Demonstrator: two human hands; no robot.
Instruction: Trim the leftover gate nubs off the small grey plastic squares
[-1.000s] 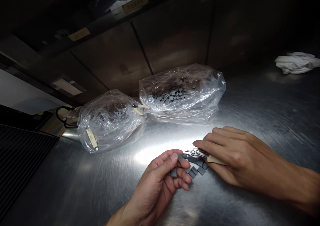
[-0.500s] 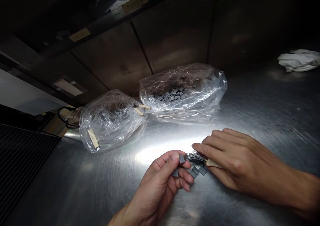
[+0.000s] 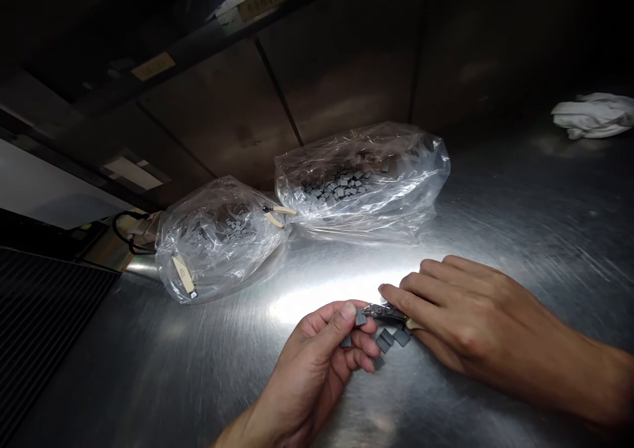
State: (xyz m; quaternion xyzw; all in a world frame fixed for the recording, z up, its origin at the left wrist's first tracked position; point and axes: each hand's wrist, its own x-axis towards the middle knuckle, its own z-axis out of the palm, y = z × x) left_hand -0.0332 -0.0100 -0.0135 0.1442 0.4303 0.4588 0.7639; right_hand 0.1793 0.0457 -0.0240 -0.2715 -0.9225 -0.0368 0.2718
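Between thumb and forefinger, my left hand (image 3: 324, 352) pinches a small grey piece (image 3: 360, 316). Another grey piece shows partly under its fingers. My right hand (image 3: 460, 309) is wrapped round a pair of small pliers (image 3: 386, 312) with pale handles, mostly hidden by the palm. The pliers' tips touch the edge of the pinched piece. Loose grey pieces (image 3: 402, 336) lie on the metal table (image 3: 238, 375) just below the pliers, some beside my left fingertips.
Two clear plastic bags, a left one (image 3: 222, 263) and a right one (image 3: 361, 197), hold many grey pieces. Another pale-handled tool (image 3: 281, 214) lies between them. A cream-coloured cutter (image 3: 183, 275) rests on the left bag. A white cloth (image 3: 592, 115) lies far right.
The pliers' handles have come closer together in my right hand, and their tips have moved slightly left onto the grey piece. My left fingers have curled in a little.
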